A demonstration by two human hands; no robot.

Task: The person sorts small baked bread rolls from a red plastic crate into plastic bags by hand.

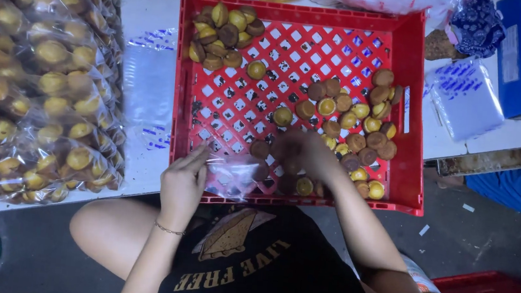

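The red crate [413,116] is the landmark here, a slotted plastic tray lying on a white table [153,2]. At the crate's near edge the left hand [184,180] pinches the mouth of a small clear bag [232,174], fingers closed on the plastic so the opening faces right, toward the other hand. The bag lies just inside the crate's near wall, its long axis running left to right along that wall. The right hand [301,153] is blurred over the crate floor, just right of the bag; it looks curled around something, but I cannot tell whether it grips a cake or how far it is open. So the bag's mouth lies immediately left of the right hand, with nothing between them. Small round cakes [355,124] sit in a loose pile on the crate's right side, nearest the right hand, and a second pile [223,34] rests in the far left corner, well apart. Left of the crate, filled bags of cakes [44,81] are heaped; empty flat bags [148,85] lie between that heap and the crate
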